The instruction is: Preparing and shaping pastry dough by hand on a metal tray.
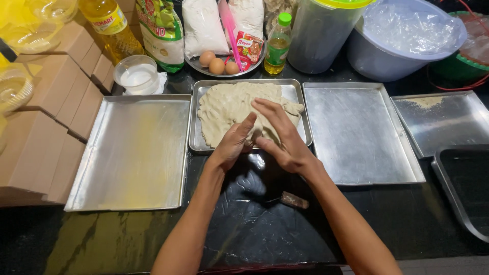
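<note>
A slab of pale beige dough (226, 107) fills a small metal tray (296, 91) at the middle of the dark counter. My left hand (233, 144) and my right hand (281, 136) meet over the tray's near edge, fingers curled around a piece of that dough between them. The piece itself is mostly hidden by my fingers.
A large metal tray (132, 153) lies to the left, another (356, 135) to the right, a third (443, 119) and a dark pan (466, 188) further right. Behind stand eggs (218, 63) on a plate, oil bottles, flour bags, a glass bowl (136, 75), a lidded tub (402, 40). Cardboard boxes (46, 122) line the left.
</note>
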